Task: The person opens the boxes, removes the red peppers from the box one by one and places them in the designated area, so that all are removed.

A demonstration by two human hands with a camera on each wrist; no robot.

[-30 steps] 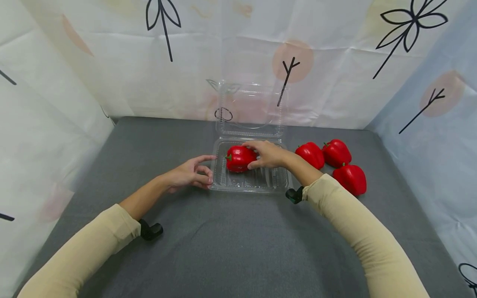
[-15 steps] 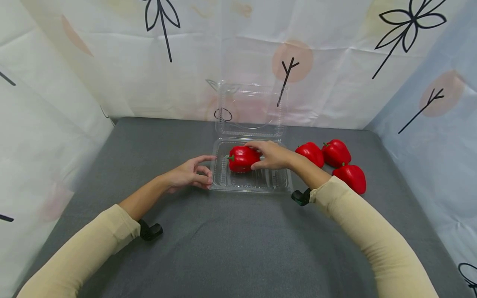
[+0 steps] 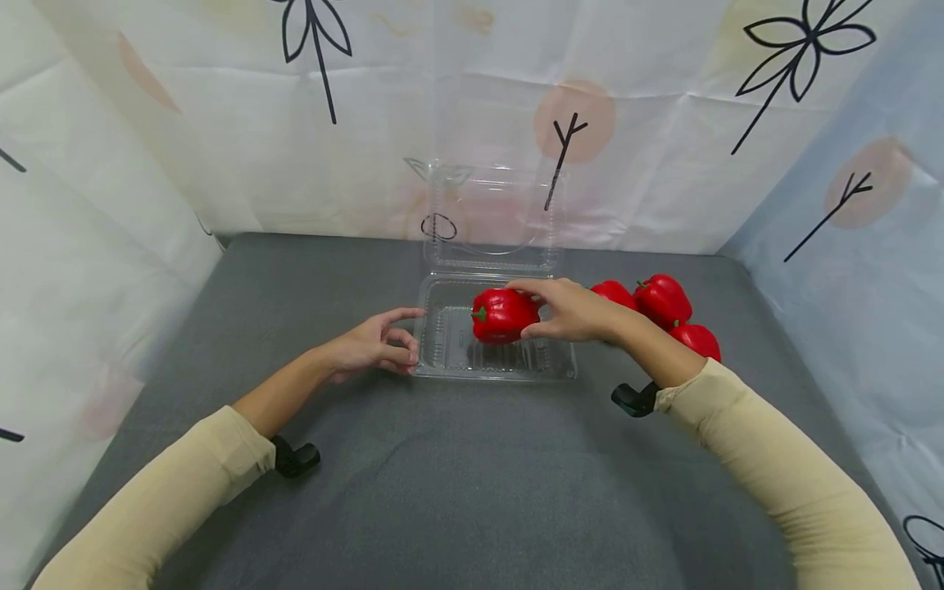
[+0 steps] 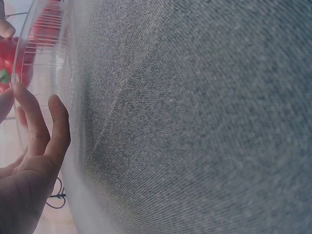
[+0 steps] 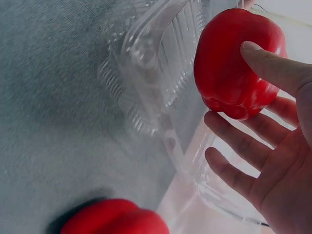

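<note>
My right hand point(image 3: 568, 310) holds a red bell pepper point(image 3: 503, 316) by its blunt end, thumb on one side and fingers on the other. The green stem points left. In the right wrist view the pepper point(image 5: 234, 58) is up over the rim of a clear plastic clamshell container point(image 5: 146, 63). The container point(image 3: 442, 360) lies with its lid point(image 3: 490, 217) raised at the back. At its left edge my left hand point(image 3: 376, 344) pinches the rim. The left wrist view shows those fingertips point(image 4: 22, 90) right on the rim, with the pepper behind the clear wall.
Several more red bell peppers point(image 3: 664, 299) lie close together on the grey table point(image 3: 472, 475), right of the container; my right arm partly covers some. A patterned cloth backdrop point(image 3: 649, 164) stands behind the lid and along both sides.
My right hand has drawn the bell pepper to the right over the container, and the right forearm has swung right, covering more of the loose peppers. My left hand stays at the rim.
</note>
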